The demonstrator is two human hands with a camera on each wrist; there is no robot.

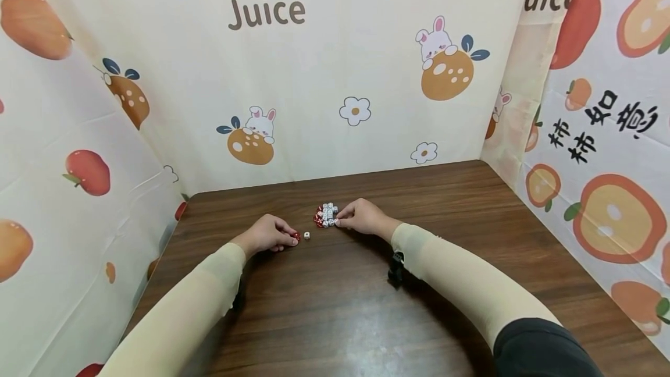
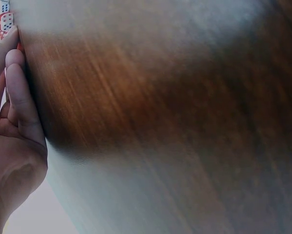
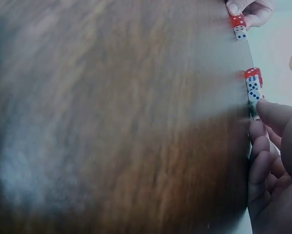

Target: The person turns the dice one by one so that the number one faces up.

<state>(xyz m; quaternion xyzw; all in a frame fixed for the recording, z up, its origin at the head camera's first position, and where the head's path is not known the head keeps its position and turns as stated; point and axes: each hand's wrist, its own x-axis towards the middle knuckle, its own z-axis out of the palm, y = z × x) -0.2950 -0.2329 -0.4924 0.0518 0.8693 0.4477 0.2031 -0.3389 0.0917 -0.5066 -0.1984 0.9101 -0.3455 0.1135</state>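
Two hands of mine are busy with dice near the far edge of the table. My left hand (image 1: 266, 233) pinches a red die (image 1: 296, 237) between thumb and fingertip, with a lone white die (image 1: 307, 235) right beside it. My right hand (image 1: 365, 217) has thumb and fingertip clamped, as far as I can tell, on a corner die (image 1: 337, 223), a white one at the right end of the cluster; my thumb covers much of it in the right wrist view. The bunched white dice (image 1: 328, 212) sit close together, with red dice (image 1: 318, 219) along their left side.

To handle these well, I judge a light pinch on opposite faces best, wrists low, nudging flat along the wood so that no neighbour gets knocked askew.

The dark, wood-grained table (image 1: 335, 307) has a soft sheen and catches a pale glare near me. Behind it hangs a cream cloth (image 1: 324, 63) with rabbits, fruit, flowers and the word "Juice"; a white fruit-printed cloth (image 1: 555, 159) closes off the right.
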